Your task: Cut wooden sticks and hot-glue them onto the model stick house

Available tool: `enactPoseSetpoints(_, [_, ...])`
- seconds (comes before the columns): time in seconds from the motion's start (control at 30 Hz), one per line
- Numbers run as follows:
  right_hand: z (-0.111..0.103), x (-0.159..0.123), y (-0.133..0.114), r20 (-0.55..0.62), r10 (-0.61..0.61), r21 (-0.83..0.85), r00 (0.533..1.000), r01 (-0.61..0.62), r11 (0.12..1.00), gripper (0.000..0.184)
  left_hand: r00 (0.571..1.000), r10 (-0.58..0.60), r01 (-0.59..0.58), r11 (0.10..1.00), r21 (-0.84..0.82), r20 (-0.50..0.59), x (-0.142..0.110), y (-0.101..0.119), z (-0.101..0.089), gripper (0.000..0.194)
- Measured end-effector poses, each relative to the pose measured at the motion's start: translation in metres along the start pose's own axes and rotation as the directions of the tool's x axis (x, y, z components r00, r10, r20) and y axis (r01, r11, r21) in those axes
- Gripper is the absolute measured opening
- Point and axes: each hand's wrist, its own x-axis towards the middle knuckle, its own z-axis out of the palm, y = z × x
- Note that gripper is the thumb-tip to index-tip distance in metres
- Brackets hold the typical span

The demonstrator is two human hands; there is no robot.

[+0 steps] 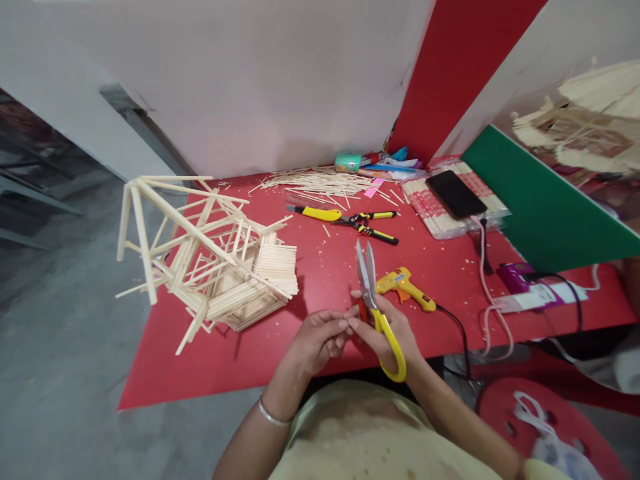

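My right hand [395, 337] grips yellow-handled scissors [373, 300], blades pointing up and away, nearly closed. My left hand [320, 337] is curled beside it, fingertips pinched against the scissors' pivot; whether it holds a stick there I cannot make out. Both hands hover over the front edge of the red table [260, 360]. A model house of thin wooden sticks [220, 260] lies tilted on the table's left side, its frame overhanging the edge.
A yellow glue gun [403, 287] with black cord lies just behind my hands. Farther back are a yellow utility knife [320, 213], pliers [373, 223], loose sticks [320, 181], a phone [455, 193] on stick bundles, a power strip [535, 297]. A green board [540, 207] stands right.
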Motion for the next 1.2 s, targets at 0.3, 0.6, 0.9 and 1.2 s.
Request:
enactPoseSetpoints(0.3, [-0.005,-0.001,0.009,-0.117,-0.092,-0.189,0.989,0.069,0.98,0.044,0.995,0.049,-0.061,0.988,-0.145,-0.087,0.003,0.006,0.0,0.025])
enactPoseSetpoints(0.6, [-0.012,-0.027,0.019,0.084,-0.319,-0.662,0.944,0.292,0.69,0.034,0.976,0.141,-0.171,0.969,-0.178,-0.167,0.001,0.015,0.002,0.031])
enactPoseSetpoints(0.9, [-0.01,-0.033,0.016,0.15,-0.32,-0.82,0.935,0.299,0.489,0.04,0.97,0.192,-0.217,0.959,-0.181,-0.146,0.0,0.004,0.001,0.023])
enactPoseSetpoints(1.2, [-0.007,-0.034,0.014,0.184,-0.245,-0.739,0.952,0.298,0.604,0.033,0.968,0.209,-0.226,0.966,-0.123,-0.138,-0.002,0.003,-0.003,0.029])
